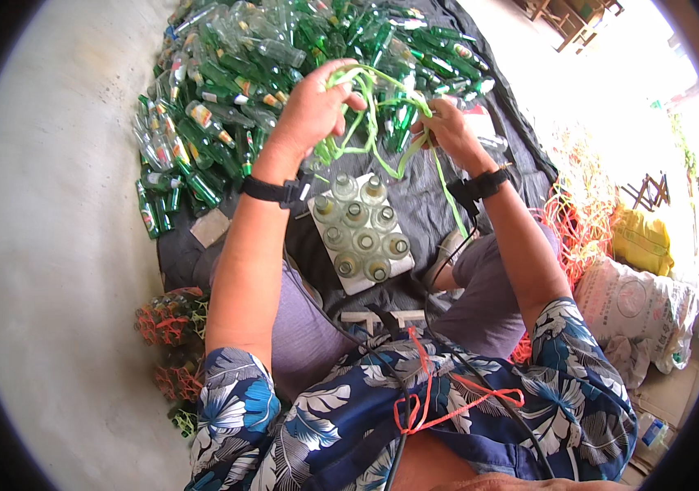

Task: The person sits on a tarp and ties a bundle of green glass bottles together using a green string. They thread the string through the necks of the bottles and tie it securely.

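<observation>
My left hand holds a loose tangle of light-green plastic twine, which loops over its fingers and hangs down. The other side of the twine is pinched in my right hand, and one end trails below toward my shoe. Both hands are raised beyond a tight cluster of clear glass bottles. These stand upright with open mouths on a pale flat board between my legs.
A big heap of green and clear glass bottles covers the far part of the black sheet. Bundles of bottles tied with orange twine sit by the wall at left. Orange twine, a yellow sack and a white woven sack lie at right.
</observation>
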Demonstrator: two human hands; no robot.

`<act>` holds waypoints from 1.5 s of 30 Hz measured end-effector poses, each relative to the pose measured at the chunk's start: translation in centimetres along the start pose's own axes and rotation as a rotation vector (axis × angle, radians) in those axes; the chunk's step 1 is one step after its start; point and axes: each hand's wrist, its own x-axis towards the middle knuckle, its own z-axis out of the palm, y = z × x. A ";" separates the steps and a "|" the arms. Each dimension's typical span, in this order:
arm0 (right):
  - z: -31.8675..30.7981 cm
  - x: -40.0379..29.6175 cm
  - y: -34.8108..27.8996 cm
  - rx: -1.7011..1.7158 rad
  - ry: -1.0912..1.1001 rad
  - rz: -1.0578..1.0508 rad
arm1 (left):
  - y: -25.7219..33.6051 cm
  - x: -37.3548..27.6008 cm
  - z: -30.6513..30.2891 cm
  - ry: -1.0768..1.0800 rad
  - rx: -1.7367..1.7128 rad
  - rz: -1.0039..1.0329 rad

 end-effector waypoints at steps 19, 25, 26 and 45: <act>1.5 -2.5 -7.5 0.080 -0.125 -0.136 | -2.2 1.7 5.4 0.211 0.307 0.340; -1.9 -3.3 -8.4 0.888 -0.452 0.007 | -2.0 1.9 3.1 0.401 0.854 0.469; -2.9 -3.4 -8.8 0.810 -0.461 -0.036 | -1.7 1.9 2.0 0.454 0.900 0.459; -25.8 -2.6 2.2 0.933 0.866 -0.424 | -3.8 3.7 -11.7 0.616 0.471 0.062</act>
